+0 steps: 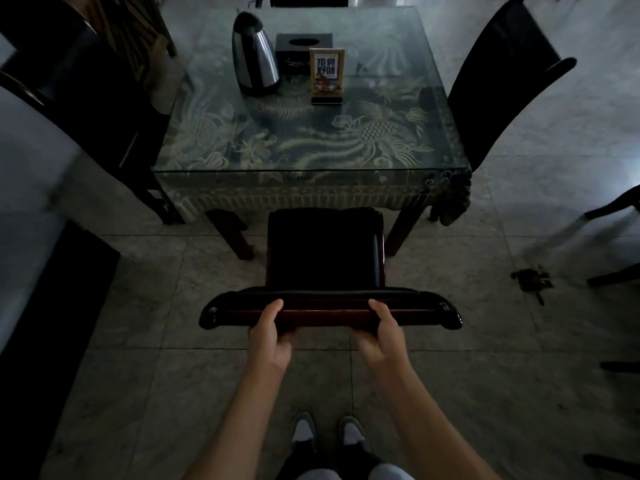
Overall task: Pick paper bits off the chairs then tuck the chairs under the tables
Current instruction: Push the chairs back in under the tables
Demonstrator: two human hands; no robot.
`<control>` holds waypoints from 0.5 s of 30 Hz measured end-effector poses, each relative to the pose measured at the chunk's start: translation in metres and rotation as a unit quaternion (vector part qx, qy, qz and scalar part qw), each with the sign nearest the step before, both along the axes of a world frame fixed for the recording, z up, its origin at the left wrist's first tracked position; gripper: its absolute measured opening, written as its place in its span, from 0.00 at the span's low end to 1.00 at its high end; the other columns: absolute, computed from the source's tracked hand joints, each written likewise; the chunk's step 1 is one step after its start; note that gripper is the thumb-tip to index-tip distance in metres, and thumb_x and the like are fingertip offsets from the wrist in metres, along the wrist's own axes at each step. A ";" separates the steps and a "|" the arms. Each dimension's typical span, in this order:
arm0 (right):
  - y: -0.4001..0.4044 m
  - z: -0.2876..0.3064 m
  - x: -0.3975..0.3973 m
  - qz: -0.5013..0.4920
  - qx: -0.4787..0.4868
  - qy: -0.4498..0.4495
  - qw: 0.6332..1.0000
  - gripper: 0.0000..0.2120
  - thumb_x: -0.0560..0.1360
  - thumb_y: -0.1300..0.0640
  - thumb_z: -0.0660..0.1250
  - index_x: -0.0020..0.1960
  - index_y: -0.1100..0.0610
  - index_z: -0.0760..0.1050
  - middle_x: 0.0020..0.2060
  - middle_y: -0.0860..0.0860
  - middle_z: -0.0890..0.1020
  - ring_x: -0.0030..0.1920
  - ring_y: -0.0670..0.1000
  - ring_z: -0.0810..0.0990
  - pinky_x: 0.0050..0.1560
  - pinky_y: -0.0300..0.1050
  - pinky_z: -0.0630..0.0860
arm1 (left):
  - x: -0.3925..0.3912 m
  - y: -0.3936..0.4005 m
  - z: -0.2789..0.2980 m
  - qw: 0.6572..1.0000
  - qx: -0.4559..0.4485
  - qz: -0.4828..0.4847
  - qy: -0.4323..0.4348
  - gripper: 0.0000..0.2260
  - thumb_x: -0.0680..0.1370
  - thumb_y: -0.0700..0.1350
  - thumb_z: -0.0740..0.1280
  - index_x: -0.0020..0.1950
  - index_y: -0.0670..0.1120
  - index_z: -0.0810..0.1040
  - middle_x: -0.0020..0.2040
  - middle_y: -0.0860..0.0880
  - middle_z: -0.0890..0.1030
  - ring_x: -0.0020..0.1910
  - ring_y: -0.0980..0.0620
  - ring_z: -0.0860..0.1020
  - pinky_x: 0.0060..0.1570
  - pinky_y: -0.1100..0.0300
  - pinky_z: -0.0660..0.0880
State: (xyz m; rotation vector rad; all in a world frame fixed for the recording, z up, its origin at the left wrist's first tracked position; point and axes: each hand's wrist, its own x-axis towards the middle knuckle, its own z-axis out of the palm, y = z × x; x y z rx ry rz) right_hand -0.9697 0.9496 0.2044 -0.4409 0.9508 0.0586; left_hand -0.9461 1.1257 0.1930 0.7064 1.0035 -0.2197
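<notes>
Dark wooden chair (325, 251), black seat, upright, facing table (311, 181); seat front edge just at table's near edge, between its two near legs. Glossy top rail nearest camera. No paper bits visible on seat; too dark to confirm.

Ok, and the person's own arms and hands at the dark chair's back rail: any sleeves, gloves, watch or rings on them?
Both forearms are bare as far as the frame's lower edge, with no sleeve showing. The left hand and right hand wear no gloves, and no watch, bracelet or ring shows, though the light is dim. Lower down are light trouser knees and grey-and-white shoes.
</notes>
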 end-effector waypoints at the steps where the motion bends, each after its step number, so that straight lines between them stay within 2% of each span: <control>1: -0.001 0.000 0.007 0.006 0.002 0.001 1.000 0.23 0.77 0.65 0.65 0.71 0.62 0.66 0.64 0.65 0.76 0.63 0.65 0.77 0.54 0.61 0.78 | 0.008 -0.001 0.000 1.000 -0.003 0.001 -0.001 0.17 0.74 0.40 0.72 0.62 0.43 0.75 0.57 0.40 0.80 0.54 0.41 0.80 0.40 0.48 0.82; 3: -0.005 0.000 0.022 0.014 0.000 0.003 1.000 0.23 0.77 0.65 0.65 0.70 0.62 0.66 0.64 0.65 0.76 0.63 0.65 0.76 0.58 0.62 0.77 | 0.023 -0.003 0.000 1.000 -0.002 -0.001 -0.003 0.14 0.74 0.40 0.72 0.59 0.44 0.75 0.55 0.41 0.80 0.52 0.42 0.81 0.41 0.47 0.82; 7: -0.011 0.000 0.048 0.003 -0.012 0.001 1.000 0.25 0.76 0.65 0.66 0.72 0.60 0.64 0.65 0.64 0.75 0.62 0.64 0.77 0.45 0.60 0.80 | 0.047 -0.011 0.000 1.000 -0.002 -0.001 -0.012 0.13 0.74 0.40 0.72 0.57 0.44 0.76 0.55 0.41 0.80 0.52 0.42 0.80 0.41 0.47 0.82; 11: -0.018 -0.004 0.072 0.000 -0.033 -0.004 0.999 0.26 0.76 0.65 0.67 0.71 0.60 0.64 0.64 0.62 0.76 0.62 0.63 0.78 0.41 0.60 0.80 | 0.068 -0.020 -0.001 1.000 -0.002 -0.001 -0.020 0.16 0.74 0.40 0.72 0.62 0.43 0.75 0.58 0.41 0.79 0.55 0.41 0.80 0.45 0.46 0.81; 13: -0.021 -0.006 0.085 0.004 -0.037 -0.007 0.999 0.25 0.76 0.65 0.67 0.71 0.60 0.66 0.64 0.62 0.76 0.62 0.63 0.78 0.42 0.60 0.81 | 0.081 -0.025 0.001 1.000 -0.002 -0.005 -0.024 0.17 0.75 0.40 0.71 0.62 0.43 0.75 0.59 0.40 0.79 0.56 0.41 0.79 0.45 0.45 0.81; 15: -0.024 -0.007 0.098 0.005 -0.039 -0.007 0.999 0.25 0.76 0.65 0.67 0.71 0.60 0.65 0.65 0.63 0.76 0.62 0.63 0.78 0.45 0.63 0.80 | 0.093 -0.029 0.001 1.000 0.001 -0.012 -0.023 0.12 0.75 0.40 0.70 0.58 0.44 0.75 0.59 0.40 0.79 0.56 0.41 0.79 0.44 0.46 0.81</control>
